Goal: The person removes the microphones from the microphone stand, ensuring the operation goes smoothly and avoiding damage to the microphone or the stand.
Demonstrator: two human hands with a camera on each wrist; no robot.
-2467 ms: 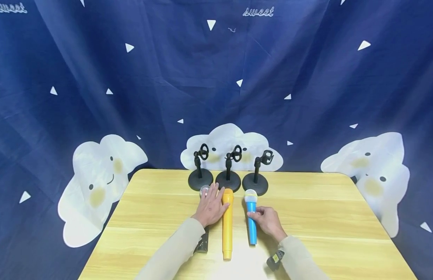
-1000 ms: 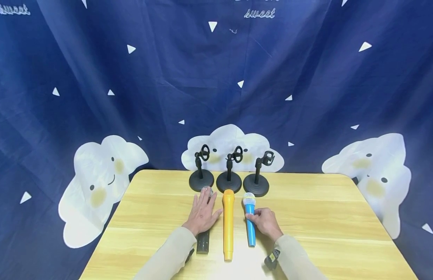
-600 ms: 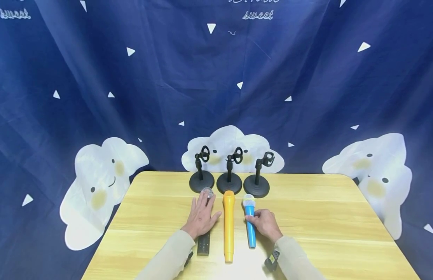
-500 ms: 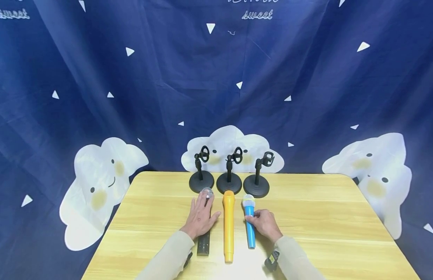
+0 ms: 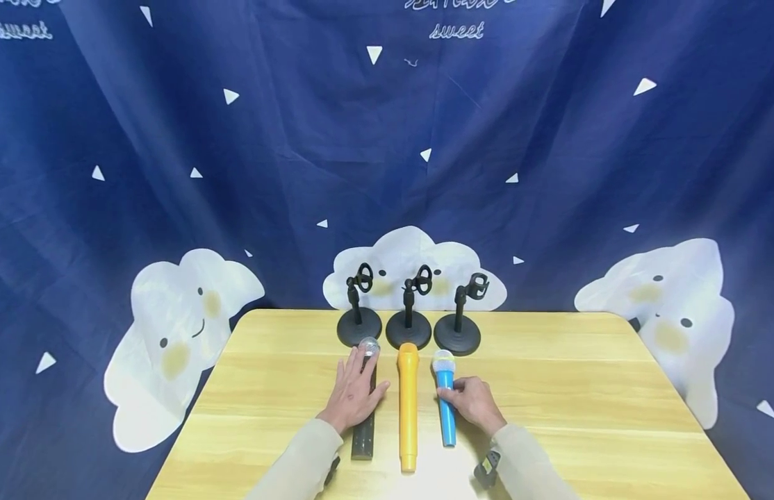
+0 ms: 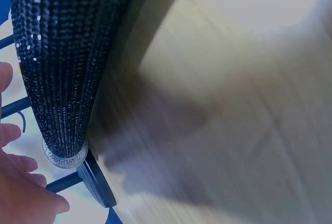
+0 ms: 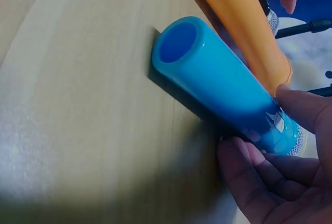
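Note:
Three microphones lie side by side on the wooden table. My left hand (image 5: pixel 351 394), fingers straight and spread, lies over the black microphone (image 5: pixel 363 439) and hides part of its handle; its silver mesh head shows past the fingertips. In the left wrist view, the black microphone (image 6: pixel 67 53) has a sparkly, beaded surface. My right hand (image 5: pixel 476 403) pinches the blue microphone (image 5: pixel 447 417) between thumb and fingers, below its white head. The right wrist view shows the hollow end of the blue microphone (image 7: pixel 207 73) close over the tabletop. Between the hands lies the yellow-orange microphone (image 5: pixel 408 410), untouched.
Behind the microphones stand three black desk stands with round bases: a left stand (image 5: pixel 358 326), a middle stand (image 5: pixel 408 329) and a right stand (image 5: pixel 457 335). Their clips hold nothing. A dark blue curtain (image 5: pixel 268 173) with cloud prints hangs behind the table (image 5: pixel 568 389).
My left hand has moved left and nearer me, off the yellow-orange microphone, and now lies over the black one. My right hand keeps its pinch on the blue microphone, which has shifted slightly.

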